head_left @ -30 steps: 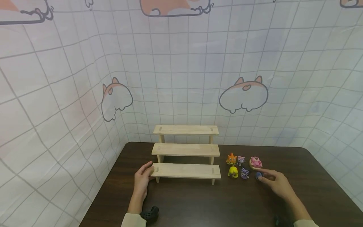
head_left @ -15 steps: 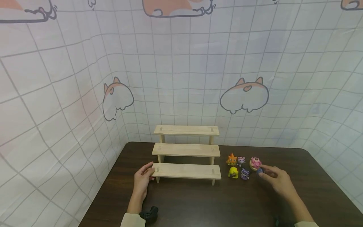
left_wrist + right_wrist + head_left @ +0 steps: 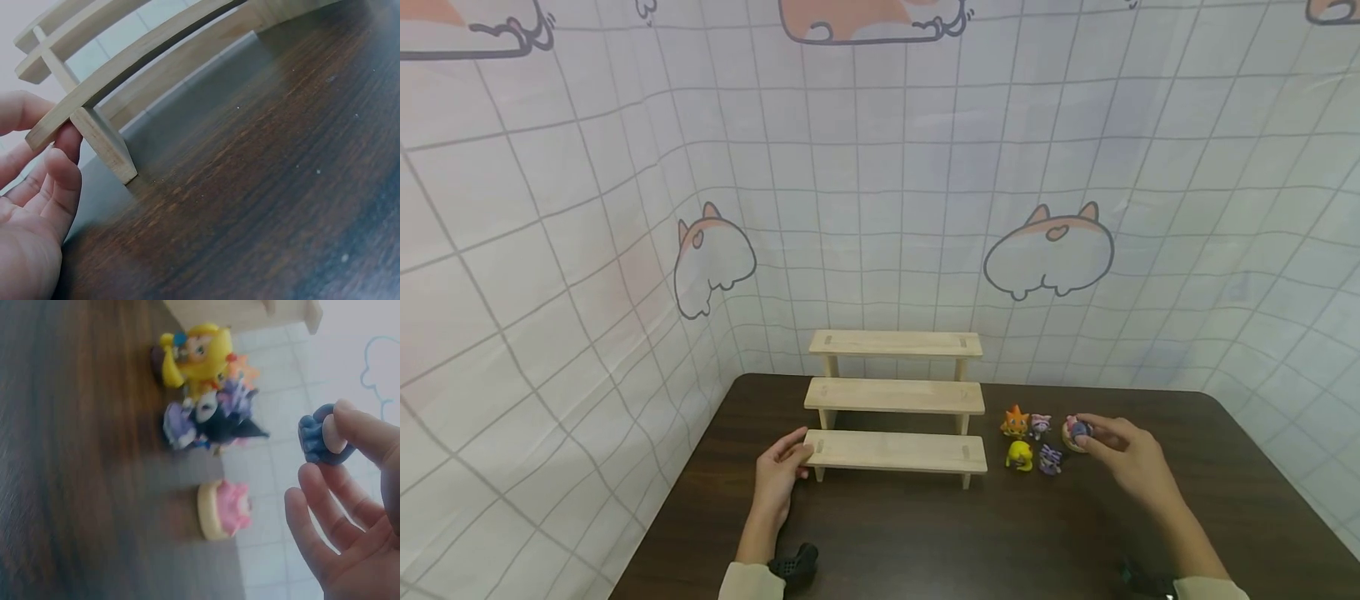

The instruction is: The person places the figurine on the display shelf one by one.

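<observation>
Right hand (image 3: 1131, 467), half open, is pinching blue figurine (image 3: 310, 434) above table's (image 3: 925, 542) right side | left hand (image 3: 777, 479) is gripping wooden stand's (image 3: 895, 451) near left end | five other figurines (image 3: 1019, 455) are sitting right of stand, none on it

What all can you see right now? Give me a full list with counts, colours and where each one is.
backdrop: 1, white with grey grid and animal drawings, behind the table
table: 1, dark brown, under everything
three-tier stand: 1, pale wood, on the table
orange figurine: 1, orange, right of the stand
lilac figurine: 1, pinkish lilac, right of the orange one
yellow figurine: 1, yellow, in front of the orange one
purple figurine: 1, purple and black, right of the yellow one
pink figurine: 1, pink with cream base, rightmost on the table
blue figurine: 1, blue, in the right hand
sleeves: 2, cream, bottom edge
hands: 2, bare; left hand on the stand's lowest shelf
</observation>
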{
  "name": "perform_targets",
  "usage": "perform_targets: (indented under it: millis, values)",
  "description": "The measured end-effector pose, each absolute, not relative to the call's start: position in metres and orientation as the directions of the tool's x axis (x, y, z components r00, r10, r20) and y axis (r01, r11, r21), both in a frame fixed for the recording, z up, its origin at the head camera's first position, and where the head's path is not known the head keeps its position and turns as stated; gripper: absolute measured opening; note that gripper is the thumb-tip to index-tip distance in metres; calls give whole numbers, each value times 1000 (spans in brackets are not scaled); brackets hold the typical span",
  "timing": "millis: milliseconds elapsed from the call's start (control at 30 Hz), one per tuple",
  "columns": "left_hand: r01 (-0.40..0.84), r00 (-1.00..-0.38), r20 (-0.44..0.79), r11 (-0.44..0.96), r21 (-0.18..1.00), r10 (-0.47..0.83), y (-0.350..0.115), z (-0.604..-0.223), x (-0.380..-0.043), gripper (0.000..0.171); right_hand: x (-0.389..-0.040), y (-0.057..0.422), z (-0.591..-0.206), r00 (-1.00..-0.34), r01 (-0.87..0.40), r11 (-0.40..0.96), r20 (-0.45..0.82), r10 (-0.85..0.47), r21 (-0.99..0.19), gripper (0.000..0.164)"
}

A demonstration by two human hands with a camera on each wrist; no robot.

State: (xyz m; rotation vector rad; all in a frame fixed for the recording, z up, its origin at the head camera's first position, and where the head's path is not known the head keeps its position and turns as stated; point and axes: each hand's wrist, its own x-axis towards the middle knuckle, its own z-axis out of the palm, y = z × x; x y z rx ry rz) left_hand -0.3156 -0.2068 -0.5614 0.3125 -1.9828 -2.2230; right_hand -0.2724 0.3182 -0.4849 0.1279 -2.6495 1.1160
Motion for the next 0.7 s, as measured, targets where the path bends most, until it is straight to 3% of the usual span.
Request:
perform_targets:
  millis: [700]
  values:
    - [-20, -970, -50, -124, 992, -239, -208, -560, -313, 46, -287, 250, -457, -945, -282, 663, 321, -67, -693, 43]
